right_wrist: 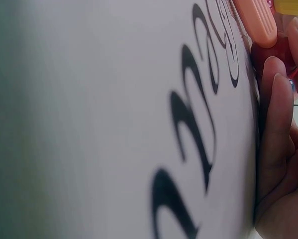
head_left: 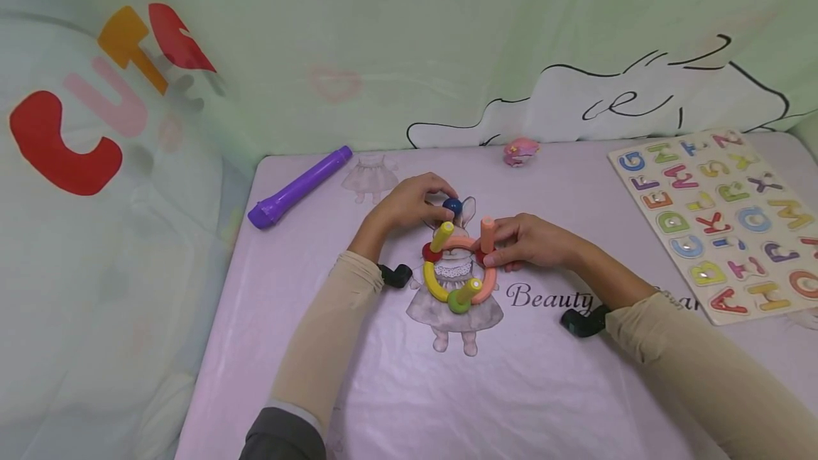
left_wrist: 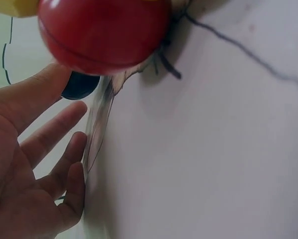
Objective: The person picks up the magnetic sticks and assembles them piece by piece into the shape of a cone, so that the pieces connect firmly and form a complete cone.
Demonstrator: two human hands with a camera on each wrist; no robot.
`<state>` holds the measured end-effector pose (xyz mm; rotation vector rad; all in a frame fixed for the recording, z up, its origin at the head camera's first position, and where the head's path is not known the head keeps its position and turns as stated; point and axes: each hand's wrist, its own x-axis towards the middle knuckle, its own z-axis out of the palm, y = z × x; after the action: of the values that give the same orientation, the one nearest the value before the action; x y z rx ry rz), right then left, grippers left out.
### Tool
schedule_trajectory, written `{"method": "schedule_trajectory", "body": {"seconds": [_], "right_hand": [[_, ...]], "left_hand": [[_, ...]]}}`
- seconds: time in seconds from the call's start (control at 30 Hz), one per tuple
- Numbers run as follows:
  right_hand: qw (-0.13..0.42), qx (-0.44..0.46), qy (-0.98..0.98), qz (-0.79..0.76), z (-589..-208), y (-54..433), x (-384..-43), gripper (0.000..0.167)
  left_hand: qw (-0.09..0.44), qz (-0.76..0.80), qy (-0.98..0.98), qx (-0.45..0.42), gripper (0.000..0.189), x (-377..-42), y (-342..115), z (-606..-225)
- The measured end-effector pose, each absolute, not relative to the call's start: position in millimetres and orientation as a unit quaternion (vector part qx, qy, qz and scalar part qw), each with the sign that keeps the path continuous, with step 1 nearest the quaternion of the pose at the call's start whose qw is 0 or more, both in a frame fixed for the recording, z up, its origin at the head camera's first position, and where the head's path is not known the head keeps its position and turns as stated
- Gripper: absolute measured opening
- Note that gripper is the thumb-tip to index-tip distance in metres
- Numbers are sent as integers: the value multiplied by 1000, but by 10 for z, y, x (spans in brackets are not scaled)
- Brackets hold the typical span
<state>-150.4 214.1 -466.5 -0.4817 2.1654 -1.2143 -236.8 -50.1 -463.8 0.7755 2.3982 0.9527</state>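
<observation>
A toy ring of curved yellow and orange pieces [head_left: 434,282] lies on the table, joined by balls with upright pegs. Its green ball [head_left: 459,302] faces me, and a red ball [head_left: 432,253] sits at the left under a yellow peg. Just beyond the ring, my left hand [head_left: 409,202] pinches a dark blue ball [head_left: 452,206] between thumb and fingers. My right hand [head_left: 540,240] grips the ring's right side at the orange peg [head_left: 488,233]. In the right wrist view, its fingers are around a red ball [right_wrist: 269,56] at the end of an orange piece [right_wrist: 256,22].
A purple toy microphone [head_left: 300,187] lies at the back left. Near the back edge sits a small pink toy [head_left: 520,151]. A wooden alphabet board [head_left: 703,197] covers the right side of the table. Curtain-like fabric [head_left: 383,41] rises behind and at the left.
</observation>
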Motion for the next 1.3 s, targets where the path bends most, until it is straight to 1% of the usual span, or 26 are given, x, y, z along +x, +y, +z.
{"method": "schedule_trajectory", "body": {"seconds": [0.2, 0.4, 0.8, 0.97, 1.17, 1.3], "right_hand": [[304, -176, 817, -457, -4678, 2142, -1507, 27], [305, -178, 816, -458, -4680, 2140, -1517, 24], [308, -180, 811, -464, -4654, 2129, -1506, 25], [310, -176, 811, -463, -4653, 2134, -1505, 26], [310, -179, 812, -461, -4669, 2141, -1508, 24], [311, -180, 811, -463, -4668, 2140, -1509, 24]], "left_hand": [[223, 355, 865, 276, 40, -2366, -530, -4632], [217, 360, 862, 283, 38, -2360, -554, -4604], [220, 413, 844, 262, 39, -2303, -582, -4575], [219, 436, 832, 265, 38, -2269, -603, -4572], [226, 474, 806, 273, 44, -2222, -629, -4498], [237, 516, 777, 272, 43, -2169, -637, -4391]]}}
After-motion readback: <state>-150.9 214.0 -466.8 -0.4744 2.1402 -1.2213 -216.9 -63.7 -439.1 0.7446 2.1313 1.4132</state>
